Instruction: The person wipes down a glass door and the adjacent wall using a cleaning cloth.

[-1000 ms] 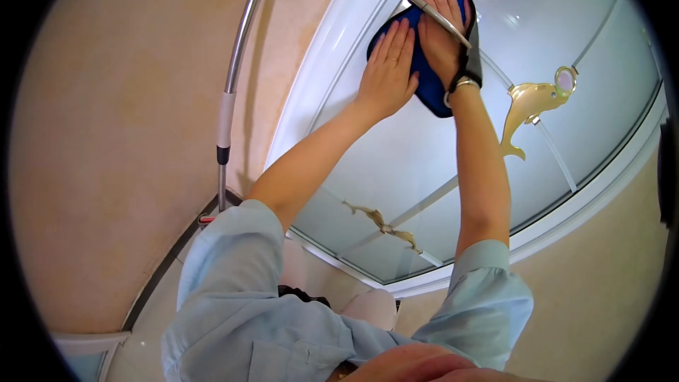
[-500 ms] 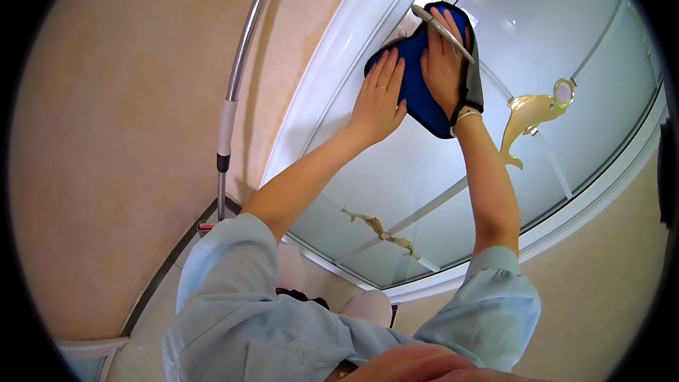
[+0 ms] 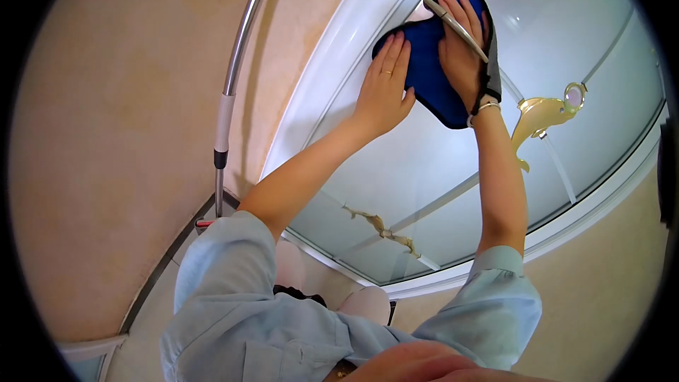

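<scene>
A blue cloth pad (image 3: 426,64) with black edging and a grey underside lies against the white glazed door (image 3: 396,177). Part of it passes behind the metal door handle (image 3: 463,34). My right hand (image 3: 461,64) lies flat on the pad's right part, fingers stretched upward, with the handle crossing in front of it. On the left part of the pad my left hand (image 3: 382,92) rests with straight fingers, its fingertips on the blue fabric. A ring shows on one left finger and a bracelet on the right wrist.
A metal pole (image 3: 244,42) with a pale grip leans by the beige wall (image 3: 127,134) on the left. Gold dolphin ornaments, one at the right (image 3: 541,117) and one lower down (image 3: 382,228), decorate the door's glass. Dark trim runs along the wall's foot.
Both hands and the blue pad have slid slightly up the door. The whole view has also shifted a little, so the handle and the right ornament appear further right.
</scene>
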Action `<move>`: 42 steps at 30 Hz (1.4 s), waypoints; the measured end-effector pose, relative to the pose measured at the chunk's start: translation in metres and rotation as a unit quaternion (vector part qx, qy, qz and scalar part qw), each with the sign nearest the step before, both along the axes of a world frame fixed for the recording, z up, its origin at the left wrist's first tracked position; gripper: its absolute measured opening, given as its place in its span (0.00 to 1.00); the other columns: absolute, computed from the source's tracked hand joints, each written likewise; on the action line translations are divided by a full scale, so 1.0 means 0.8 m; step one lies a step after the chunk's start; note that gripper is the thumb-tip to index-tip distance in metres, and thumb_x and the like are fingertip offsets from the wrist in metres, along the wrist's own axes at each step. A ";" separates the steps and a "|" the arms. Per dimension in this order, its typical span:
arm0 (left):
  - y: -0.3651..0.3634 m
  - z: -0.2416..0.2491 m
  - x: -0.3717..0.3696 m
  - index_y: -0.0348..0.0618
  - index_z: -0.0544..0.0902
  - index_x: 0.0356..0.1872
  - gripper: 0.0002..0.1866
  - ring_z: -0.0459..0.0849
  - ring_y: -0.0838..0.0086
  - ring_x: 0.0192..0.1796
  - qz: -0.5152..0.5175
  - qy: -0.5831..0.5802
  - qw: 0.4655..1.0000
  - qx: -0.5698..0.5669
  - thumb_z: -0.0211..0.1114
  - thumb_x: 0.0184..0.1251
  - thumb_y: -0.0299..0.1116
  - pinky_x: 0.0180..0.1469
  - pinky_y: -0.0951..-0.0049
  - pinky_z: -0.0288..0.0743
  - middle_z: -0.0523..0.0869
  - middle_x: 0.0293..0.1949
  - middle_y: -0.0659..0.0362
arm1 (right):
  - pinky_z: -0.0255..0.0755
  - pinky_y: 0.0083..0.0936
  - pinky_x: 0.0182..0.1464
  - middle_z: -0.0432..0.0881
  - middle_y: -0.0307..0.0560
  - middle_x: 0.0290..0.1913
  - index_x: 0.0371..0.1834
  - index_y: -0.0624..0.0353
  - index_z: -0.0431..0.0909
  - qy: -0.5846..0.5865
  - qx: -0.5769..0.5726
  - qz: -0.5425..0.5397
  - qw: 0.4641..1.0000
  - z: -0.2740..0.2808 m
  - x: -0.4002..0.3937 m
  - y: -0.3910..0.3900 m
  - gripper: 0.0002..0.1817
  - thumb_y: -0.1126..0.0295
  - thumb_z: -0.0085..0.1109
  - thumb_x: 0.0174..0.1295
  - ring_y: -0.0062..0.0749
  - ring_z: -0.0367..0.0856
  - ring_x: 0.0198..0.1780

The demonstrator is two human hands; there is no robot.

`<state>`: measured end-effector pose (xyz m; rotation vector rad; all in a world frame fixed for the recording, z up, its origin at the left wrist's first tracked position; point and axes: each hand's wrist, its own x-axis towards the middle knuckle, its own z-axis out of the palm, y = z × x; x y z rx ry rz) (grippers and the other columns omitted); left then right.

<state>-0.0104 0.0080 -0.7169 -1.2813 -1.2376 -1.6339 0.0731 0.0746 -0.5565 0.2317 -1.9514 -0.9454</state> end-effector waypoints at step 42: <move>0.012 -0.005 -0.014 0.32 0.60 0.75 0.43 0.57 0.47 0.78 0.064 0.008 0.998 -0.002 0.68 0.59 0.31 0.77 0.51 0.54 0.56 0.78 0.41 | 0.53 0.49 0.76 0.67 0.41 0.76 0.73 0.56 0.68 0.090 -0.079 -0.041 0.992 -0.065 -0.003 0.003 0.37 0.79 0.54 0.54 0.41 0.60 0.78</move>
